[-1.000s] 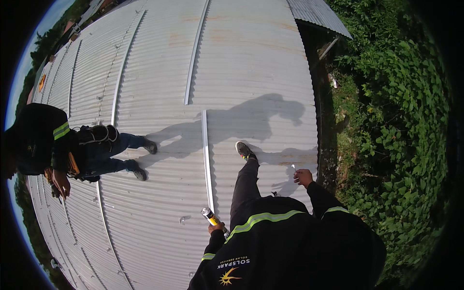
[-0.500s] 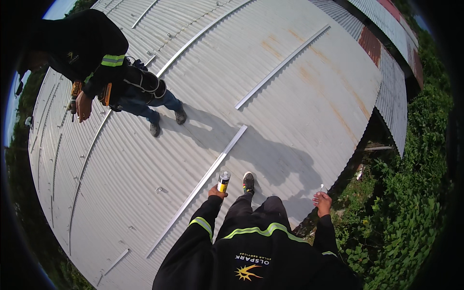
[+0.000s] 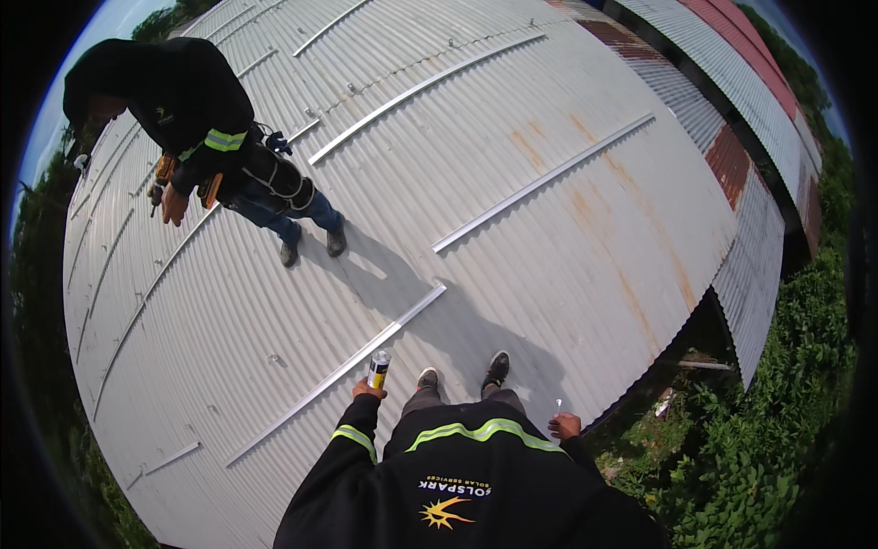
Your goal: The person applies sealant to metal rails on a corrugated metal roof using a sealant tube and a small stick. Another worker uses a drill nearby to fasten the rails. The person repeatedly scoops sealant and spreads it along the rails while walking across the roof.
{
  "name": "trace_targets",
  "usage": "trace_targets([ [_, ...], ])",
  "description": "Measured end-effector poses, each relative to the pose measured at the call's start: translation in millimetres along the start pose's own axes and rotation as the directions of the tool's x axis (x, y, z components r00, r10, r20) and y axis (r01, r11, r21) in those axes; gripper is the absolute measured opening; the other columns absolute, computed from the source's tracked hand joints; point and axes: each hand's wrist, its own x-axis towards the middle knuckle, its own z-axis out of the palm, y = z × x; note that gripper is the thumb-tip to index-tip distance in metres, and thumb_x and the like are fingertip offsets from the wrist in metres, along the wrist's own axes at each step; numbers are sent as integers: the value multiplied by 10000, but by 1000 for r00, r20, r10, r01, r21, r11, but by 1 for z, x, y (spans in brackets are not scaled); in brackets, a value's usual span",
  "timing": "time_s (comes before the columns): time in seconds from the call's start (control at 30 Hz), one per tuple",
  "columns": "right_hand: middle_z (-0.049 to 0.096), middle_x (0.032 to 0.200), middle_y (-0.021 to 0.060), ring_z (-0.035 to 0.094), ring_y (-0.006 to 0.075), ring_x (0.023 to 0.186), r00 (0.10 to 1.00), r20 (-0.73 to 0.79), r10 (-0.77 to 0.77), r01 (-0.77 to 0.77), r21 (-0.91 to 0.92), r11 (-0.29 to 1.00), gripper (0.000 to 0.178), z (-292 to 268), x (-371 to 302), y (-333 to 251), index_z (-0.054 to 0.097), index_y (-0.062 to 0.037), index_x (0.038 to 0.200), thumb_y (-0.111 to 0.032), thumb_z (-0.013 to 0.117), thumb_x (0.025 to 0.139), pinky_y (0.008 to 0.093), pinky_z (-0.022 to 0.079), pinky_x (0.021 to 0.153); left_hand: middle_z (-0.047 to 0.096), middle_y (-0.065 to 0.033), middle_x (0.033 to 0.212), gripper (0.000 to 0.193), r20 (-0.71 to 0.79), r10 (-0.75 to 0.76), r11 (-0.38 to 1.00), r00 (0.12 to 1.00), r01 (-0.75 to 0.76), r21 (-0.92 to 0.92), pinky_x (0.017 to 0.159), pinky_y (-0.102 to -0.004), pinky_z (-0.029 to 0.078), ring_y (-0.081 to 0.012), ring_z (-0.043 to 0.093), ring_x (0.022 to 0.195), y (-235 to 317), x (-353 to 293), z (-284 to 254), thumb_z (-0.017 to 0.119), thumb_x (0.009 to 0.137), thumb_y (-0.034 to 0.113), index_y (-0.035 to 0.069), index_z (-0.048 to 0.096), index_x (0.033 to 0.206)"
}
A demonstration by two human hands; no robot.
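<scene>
Near left, the left hand [image 3: 369, 392] wraps the lower end of a white, yellow and black cylinder [image 3: 379, 368], probably stiff, smooth and best held mid-body. Near right, the right hand [image 3: 565, 425] pinches a small, slender white piece [image 3: 559, 404], likely light.

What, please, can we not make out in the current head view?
Head view: the white piece in the right hand is too small to identify.
Head view: the left hand hides the lower end of the canister.
Head view: the jacket hides the tops of the legs.
</scene>
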Motion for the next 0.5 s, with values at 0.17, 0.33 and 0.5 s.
trace_targets([
  [0.17, 753, 811, 68, 728, 181, 637, 988, -14, -151, 151, 24, 988, 138, -41, 49, -109, 734, -70, 1021, -188, 731, 949, 287, 542, 499, 798, -161, 1035, 608, -42, -131, 983, 991, 124, -134, 937, -420, 601, -323, 780, 992, 0, -50, 18, 931, 594, 291, 39, 763, 1122],
  [0.33, 754, 828, 70, 730, 178, 645, 991, -16, -136, 135, -69, 988, 123, -63, 79, -194, 739, -71, 1012, -179, 705, 963, 303, 533, 504, 794, -159, 1001, 501, -22, -274, 880, 961, 241, -410, 866, -426, 619, -301, 783, 921, 7, -74, 42, 922, 657, 204, -3, 743, 1076],
  [0.5, 751, 830, 74, 722, 164, 626, 990, -55, -126, 104, -299, 949, 129, -34, 83, -250, 743, -63, 1013, -175, 697, 967, 313, 528, 506, 791, -153, 990, 519, 29, -330, 805, 943, 297, -514, 856, -412, 622, -276, 781, 878, 11, -55, 64, 912, 633, 211, -12, 732, 1066],
])
